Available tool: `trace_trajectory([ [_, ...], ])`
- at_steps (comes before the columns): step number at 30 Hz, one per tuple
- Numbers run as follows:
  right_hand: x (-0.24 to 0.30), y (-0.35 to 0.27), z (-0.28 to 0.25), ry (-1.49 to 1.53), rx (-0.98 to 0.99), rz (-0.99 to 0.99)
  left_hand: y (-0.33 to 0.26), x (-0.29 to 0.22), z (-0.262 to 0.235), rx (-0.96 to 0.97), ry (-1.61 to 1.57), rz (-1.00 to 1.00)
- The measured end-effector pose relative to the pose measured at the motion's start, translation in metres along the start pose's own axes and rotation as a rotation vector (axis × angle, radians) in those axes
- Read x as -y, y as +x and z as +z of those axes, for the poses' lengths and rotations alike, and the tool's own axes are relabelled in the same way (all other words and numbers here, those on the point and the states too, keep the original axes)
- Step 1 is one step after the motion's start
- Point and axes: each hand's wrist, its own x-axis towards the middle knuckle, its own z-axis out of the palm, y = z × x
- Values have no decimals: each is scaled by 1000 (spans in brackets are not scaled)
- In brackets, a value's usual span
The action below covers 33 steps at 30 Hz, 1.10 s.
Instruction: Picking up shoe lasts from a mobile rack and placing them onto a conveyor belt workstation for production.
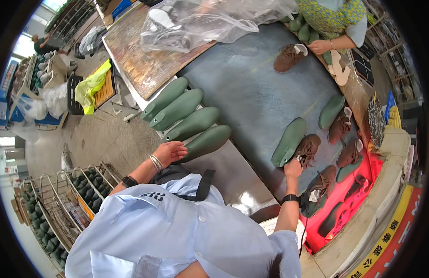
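My left hand [170, 152] grips the near end of a green shoe last [206, 142], the nearest of several lasts lying side by side at the edge of the grey table [251, 92]. My right hand [293, 167] pinches the edge of a brown shoe upper [309, 147], which lies beside another green last [288, 141]. More brown uppers [340, 126] and green lasts [331, 111] lie to the right of it.
Across the table another person's hand [320, 46] rests near a brown shoe [288, 56]. A clear plastic bag [200, 21] lies on a wooden board. A red-lit channel [348, 199] runs at the right. Wire racks [80, 194] holding green lasts stand at lower left.
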Motion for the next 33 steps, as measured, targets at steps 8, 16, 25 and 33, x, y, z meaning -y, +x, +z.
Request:
trace_trajectory([
  [8, 30, -73, -74, 76, -167, -73, -2, -16, -42, -23, 72, 117],
  [16, 186, -184, -81, 984, 375, -105, 57, -100, -44, 122, 480, 371],
  [25, 396, -229, -28, 553, 66, 270, 76, -165, -75, 511, 643, 303],
  [33, 396, -238, -11, 866, -153, 647, 95, -153, -114, 508, 709, 83],
])
